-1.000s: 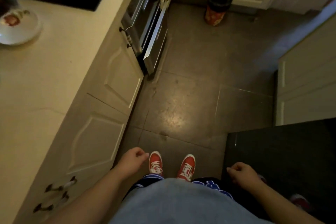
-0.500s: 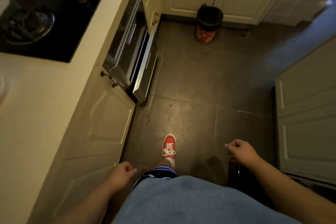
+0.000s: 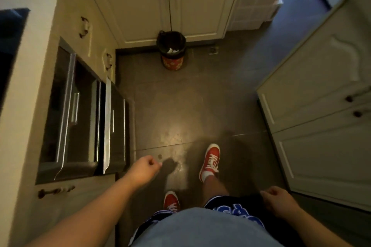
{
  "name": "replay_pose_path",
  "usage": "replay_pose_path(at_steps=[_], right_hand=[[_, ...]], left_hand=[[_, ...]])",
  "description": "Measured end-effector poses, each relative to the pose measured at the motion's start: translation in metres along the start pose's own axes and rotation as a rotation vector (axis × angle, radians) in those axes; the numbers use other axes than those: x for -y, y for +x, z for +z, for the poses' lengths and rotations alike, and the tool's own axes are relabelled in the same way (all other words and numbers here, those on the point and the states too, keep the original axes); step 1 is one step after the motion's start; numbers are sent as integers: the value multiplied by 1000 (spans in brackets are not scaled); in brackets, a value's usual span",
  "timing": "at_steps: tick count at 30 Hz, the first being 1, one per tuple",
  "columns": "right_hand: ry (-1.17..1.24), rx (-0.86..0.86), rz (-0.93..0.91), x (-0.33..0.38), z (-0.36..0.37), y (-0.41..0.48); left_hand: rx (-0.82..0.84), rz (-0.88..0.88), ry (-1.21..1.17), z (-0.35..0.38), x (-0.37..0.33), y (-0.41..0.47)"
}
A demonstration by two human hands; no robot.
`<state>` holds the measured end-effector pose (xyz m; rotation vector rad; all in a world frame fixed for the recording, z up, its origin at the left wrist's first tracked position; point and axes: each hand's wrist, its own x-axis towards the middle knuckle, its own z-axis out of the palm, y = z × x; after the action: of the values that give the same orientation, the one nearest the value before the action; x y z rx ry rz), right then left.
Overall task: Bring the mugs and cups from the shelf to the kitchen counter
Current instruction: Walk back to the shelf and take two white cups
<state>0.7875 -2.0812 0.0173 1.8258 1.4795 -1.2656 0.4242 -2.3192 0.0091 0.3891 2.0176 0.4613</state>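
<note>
No mug, cup or shelf shows in the head view. My left hand (image 3: pixel 143 168) swings out in front of me over the floor, fingers curled, holding nothing. At my right hip my right hand (image 3: pixel 278 199) hangs the same way, loosely closed and empty. The cream kitchen counter (image 3: pixel 26 78) runs along the left edge, with only a strip of its top visible. My red shoes are mid-stride on the dark tiled floor.
Steel-fronted oven drawers (image 3: pixel 80 114) jut from the left cabinets. A small waste bin (image 3: pixel 171 50) stands on the floor ahead, against cream cupboard doors (image 3: pixel 166 4). More cream cabinets (image 3: pixel 321 106) line the right side. The dark tiled floor (image 3: pixel 176 106) forms a narrow aisle between them.
I have walked forward along the aisle. The hob and plate slid out of view on the left, the bin came closer, and my left arm swung forward.
</note>
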Motion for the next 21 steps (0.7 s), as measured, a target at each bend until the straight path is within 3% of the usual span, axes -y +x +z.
replay_pose_path(at_steps=[9, 21], right_hand=[[23, 14, 101, 56, -98, 114], [-47, 4, -157, 303, -193, 224]], left_hand=[[96, 45, 74, -8, -182, 91], [52, -166, 147, -92, -235, 178]])
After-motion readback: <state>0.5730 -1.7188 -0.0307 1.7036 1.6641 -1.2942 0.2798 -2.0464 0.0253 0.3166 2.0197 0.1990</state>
